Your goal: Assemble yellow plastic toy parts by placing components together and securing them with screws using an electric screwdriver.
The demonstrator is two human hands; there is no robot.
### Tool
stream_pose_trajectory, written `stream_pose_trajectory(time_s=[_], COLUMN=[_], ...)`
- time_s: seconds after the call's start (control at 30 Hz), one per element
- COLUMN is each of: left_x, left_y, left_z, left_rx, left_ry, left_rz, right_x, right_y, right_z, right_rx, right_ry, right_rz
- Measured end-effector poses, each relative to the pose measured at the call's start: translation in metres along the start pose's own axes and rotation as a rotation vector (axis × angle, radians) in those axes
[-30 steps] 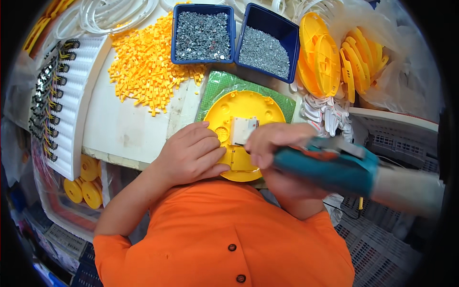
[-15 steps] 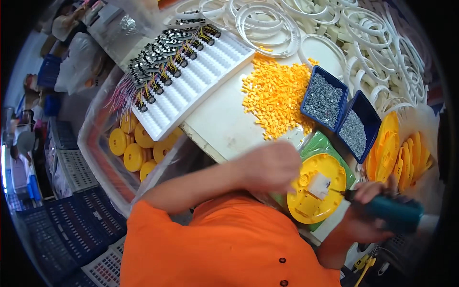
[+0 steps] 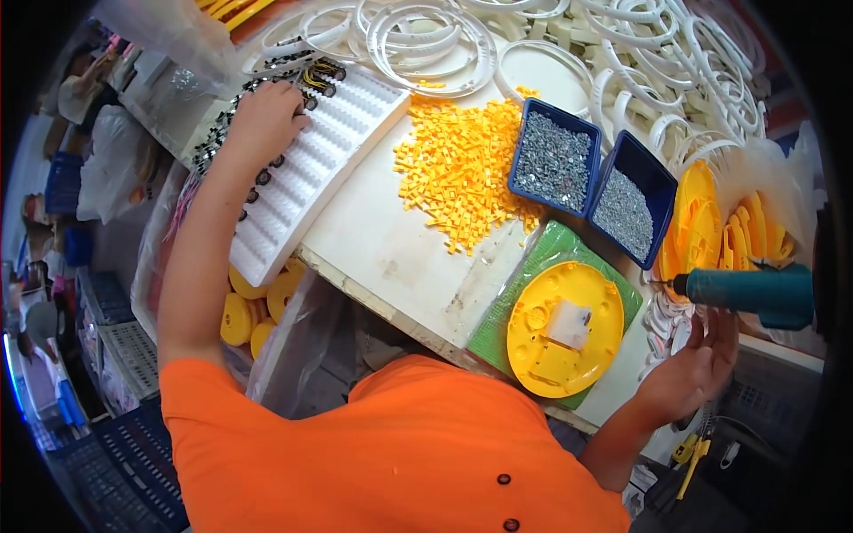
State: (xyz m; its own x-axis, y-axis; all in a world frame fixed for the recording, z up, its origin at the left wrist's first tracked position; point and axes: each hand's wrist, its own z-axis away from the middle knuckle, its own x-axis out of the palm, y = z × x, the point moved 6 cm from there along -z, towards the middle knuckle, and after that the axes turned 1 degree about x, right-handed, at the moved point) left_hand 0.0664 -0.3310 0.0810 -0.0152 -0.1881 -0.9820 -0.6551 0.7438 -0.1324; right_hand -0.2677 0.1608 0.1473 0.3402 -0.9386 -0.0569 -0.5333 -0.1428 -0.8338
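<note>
Fingers of my left hand curl closed on a small black part in the white tray; right hand is open (under the teal screwdriver). Best lift straight, w/o knocking neighbours.

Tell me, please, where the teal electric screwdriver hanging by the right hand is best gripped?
Take the teal electric screwdriver around its thick barrel, coming up from below where the right hand is open. It lies level, tip pointing left toward the yellow disc, so avoid that narrow end.

clear plastic bag | top left | crumpled; no labels, screens
</note>
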Motion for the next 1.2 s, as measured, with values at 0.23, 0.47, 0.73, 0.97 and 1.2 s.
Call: stream_pose_trajectory(time_s=[0.23,0.47,0.73,0.97,1.2], left_x=[-0.037,-0.141,-0.101,-0.078,-0.058], left_y=[-0.029,0.107,0.29,0.308,0.303], left_z=[-0.009,0.033,0.091,0.086,0.057], left_rx=[-0.053,0.188,0.778,0.863,0.739], left_ry=[-0.007,0.473,-0.175,-0.218,-0.11], left_rz=[0.346,1.237,1.078,1.017,1.069], right_x=[-0.011,0.082,0.107,0.096,0.105], right_y=[-0.029,-0.033,0.009,-0.013,0.016], right_z=[0.027,0.048,0.111,0.071,0.081], right_rx=[-0.359,0.194,1.411,0.24,-0.238], right_ry=[-0.057,-0.809,-1.015,-1.047,-0.904], right_rz=[0.146,-0.082,-0.478,0.252,0.559])
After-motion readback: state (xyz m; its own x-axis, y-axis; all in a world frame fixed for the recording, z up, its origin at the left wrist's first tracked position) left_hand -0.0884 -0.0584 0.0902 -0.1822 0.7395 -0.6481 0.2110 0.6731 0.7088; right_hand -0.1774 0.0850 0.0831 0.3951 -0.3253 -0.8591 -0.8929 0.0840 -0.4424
